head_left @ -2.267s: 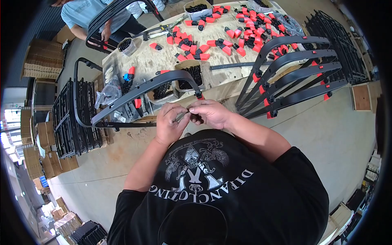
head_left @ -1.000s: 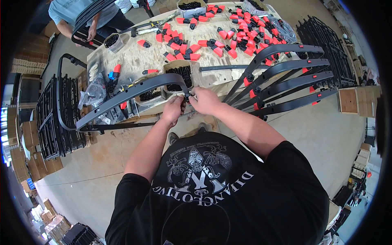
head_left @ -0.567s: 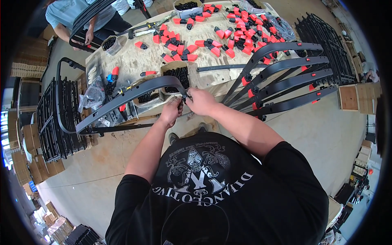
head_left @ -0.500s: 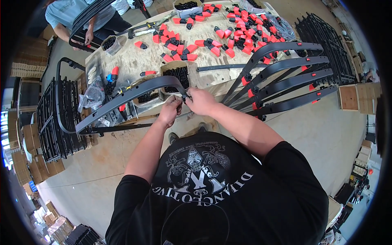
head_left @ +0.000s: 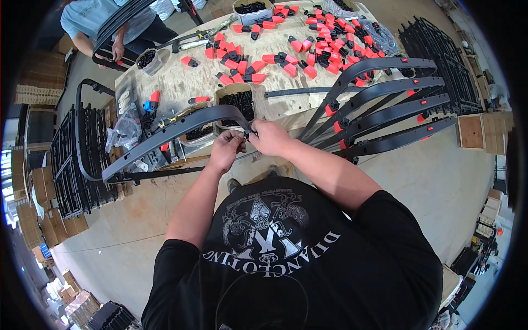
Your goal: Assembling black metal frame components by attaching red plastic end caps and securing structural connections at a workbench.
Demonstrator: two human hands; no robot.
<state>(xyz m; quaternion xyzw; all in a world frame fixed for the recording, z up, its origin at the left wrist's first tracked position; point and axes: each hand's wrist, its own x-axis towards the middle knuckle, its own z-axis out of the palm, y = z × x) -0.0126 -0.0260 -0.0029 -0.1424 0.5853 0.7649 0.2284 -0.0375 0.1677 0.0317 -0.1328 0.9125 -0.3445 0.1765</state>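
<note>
A black curved metal frame [head_left: 184, 122] arches from the left over the table's near edge, its bent end coming down between my hands. My right hand [head_left: 269, 138] is closed around that end. Just left of it, my left hand [head_left: 226, 151] is pinched shut by the frame's tip; what lies between its fingertips is too small and hidden to make out. Right behind the arch stand a cardboard box [head_left: 233, 87] of small black parts and a second box [head_left: 192, 143] of dark small pieces.
Red-and-black plastic pieces [head_left: 330, 44] lie scattered over the wooden table [head_left: 165, 82]. Several black curved frames [head_left: 379, 116] lean at the right edge. Stacked black frames [head_left: 82, 159] stand at left. Across the table, a person [head_left: 104, 27] handles other frames.
My left hand has turned slightly and its fingers have shifted at the frame's end. My right hand stays nearly in place. Across the table, the other person's hand has moved a little.
</note>
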